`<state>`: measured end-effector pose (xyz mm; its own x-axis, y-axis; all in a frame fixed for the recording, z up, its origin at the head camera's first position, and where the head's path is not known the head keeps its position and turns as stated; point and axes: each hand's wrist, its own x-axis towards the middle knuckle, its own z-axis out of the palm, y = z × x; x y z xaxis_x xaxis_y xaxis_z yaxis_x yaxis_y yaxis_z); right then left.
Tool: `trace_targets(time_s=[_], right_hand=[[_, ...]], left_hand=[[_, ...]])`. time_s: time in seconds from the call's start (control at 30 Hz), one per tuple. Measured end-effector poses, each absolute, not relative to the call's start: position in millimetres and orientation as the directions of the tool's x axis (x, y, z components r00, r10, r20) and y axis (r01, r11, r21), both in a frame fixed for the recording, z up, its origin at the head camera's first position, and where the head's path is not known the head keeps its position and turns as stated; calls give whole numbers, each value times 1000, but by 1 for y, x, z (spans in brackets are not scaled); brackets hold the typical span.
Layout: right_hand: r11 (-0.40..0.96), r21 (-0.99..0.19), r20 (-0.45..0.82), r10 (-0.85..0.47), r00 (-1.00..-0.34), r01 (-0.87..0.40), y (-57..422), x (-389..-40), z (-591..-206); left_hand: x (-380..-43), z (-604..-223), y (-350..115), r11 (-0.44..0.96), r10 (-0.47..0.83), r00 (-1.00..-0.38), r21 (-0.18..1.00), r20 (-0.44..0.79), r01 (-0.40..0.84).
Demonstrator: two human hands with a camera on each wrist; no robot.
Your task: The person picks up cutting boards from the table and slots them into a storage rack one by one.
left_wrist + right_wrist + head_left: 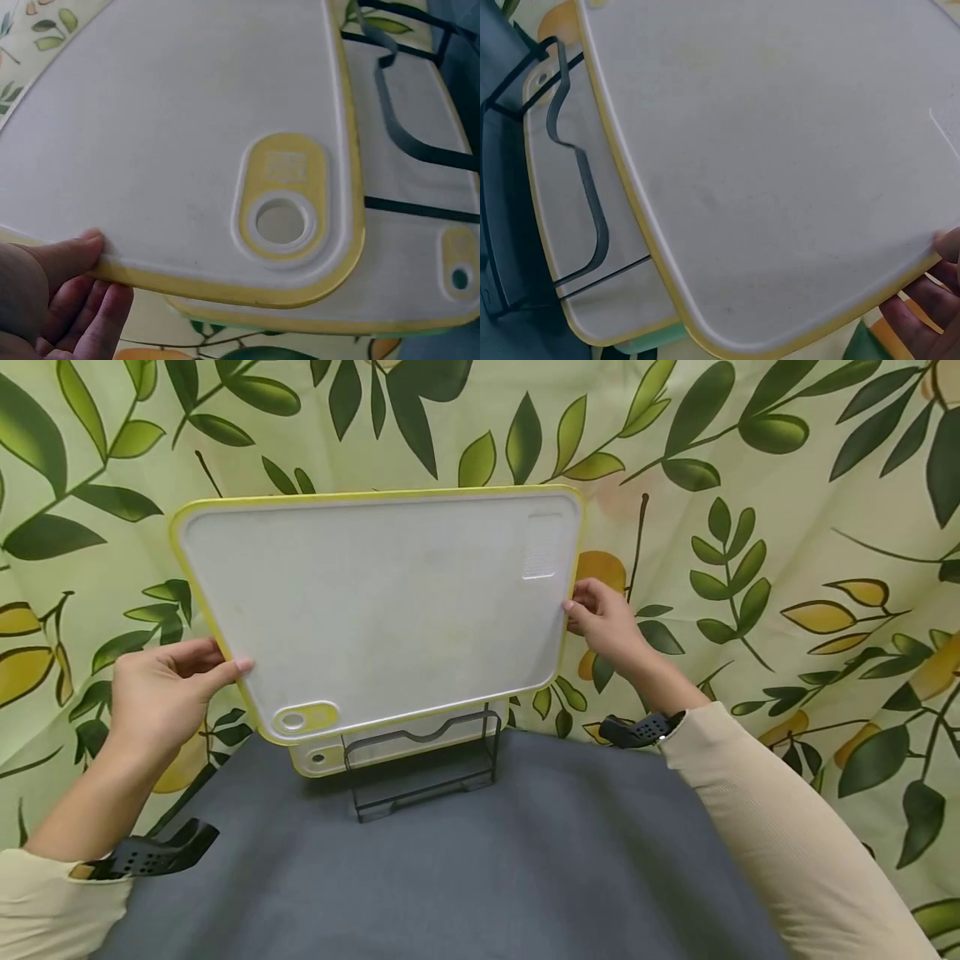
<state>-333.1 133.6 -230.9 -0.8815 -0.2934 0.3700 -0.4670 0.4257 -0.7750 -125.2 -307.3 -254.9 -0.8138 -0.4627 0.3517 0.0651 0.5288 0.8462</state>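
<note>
A white cutting board (390, 602) with a yellow rim is held up in the air, tilted, between both hands. My left hand (161, 689) pinches its left edge, thumb on the front face and fingers behind. On the opposite edge my right hand (606, 618) grips it the same way. The board's lower edge is above a black wire rack (423, 793) on the table. A second white board (405, 739) with a yellow rim stands in the rack, partly hidden behind the held one. In the left wrist view the held board's yellow patch (283, 169) has a round hole.
A dark grey cloth (480, 877) covers the table. Behind it hangs a leaf-patterned curtain (750, 610). In the right wrist view a pale green edge (656, 339) shows behind the racked board. Black straps (637, 731) sit at both wrists.
</note>
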Motion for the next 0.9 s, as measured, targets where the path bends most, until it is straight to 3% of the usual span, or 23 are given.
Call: trace_targets(time_s=[0.23,0.47,0.9], right_hand=[[421,-782,352,-312,-883,-460,119,-344,-246],[381,-808,329,-341,-880,-450,115,-351,-265],[395,-823,273,-355,-894,-408,114,-354,-294]], left_hand=[[-132,-272,-314,587,-468,-809,809,355,16],[-138,-287,-320,537,-473,-804,842,361,62],[-144,-315,-320,634,-460,-781,772,422,43]])
